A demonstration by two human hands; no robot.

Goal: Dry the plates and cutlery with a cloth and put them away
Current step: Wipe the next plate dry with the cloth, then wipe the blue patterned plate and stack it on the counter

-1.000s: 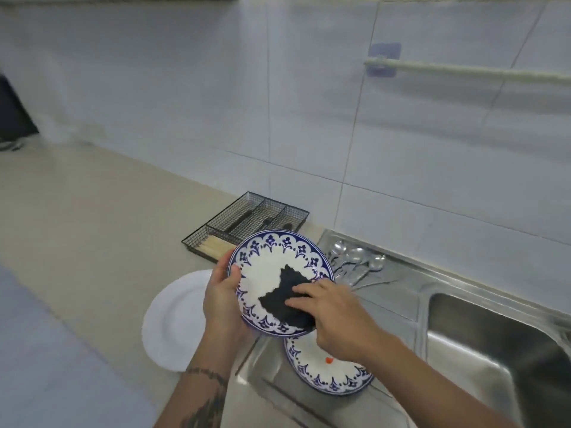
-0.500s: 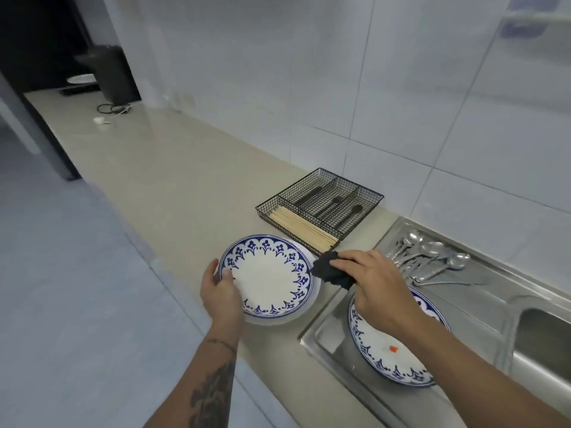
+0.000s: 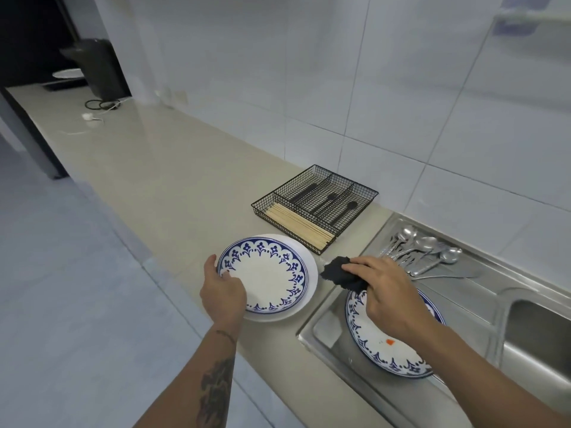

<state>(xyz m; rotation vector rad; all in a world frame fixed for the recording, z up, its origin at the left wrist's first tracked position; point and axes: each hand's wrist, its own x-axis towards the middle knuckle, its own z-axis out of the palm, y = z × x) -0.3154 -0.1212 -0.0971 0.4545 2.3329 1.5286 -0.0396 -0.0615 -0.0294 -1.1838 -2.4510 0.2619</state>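
Observation:
A blue-patterned plate [image 3: 272,273] rests on top of a plain white plate [image 3: 310,270] on the beige counter. My left hand [image 3: 221,288] grips its near left rim. My right hand [image 3: 389,291] holds a dark cloth [image 3: 340,271] bunched in its fingers, above a second blue-patterned plate [image 3: 380,341] that lies on the steel drainboard [image 3: 469,291] and carries a small orange speck. Several metal spoons [image 3: 423,248] lie on the drainboard behind my right hand.
A black wire cutlery tray [image 3: 315,205] with wooden chopsticks and black utensils stands on the counter near the wall. The sink basin [image 3: 537,344] is at the right. A dark appliance [image 3: 99,69] and a cable sit at the counter's far end.
The patterned plate went from being held up and wiped to lying on the white plate. My right hand drew the cloth away to the right, over the drainboard plate.

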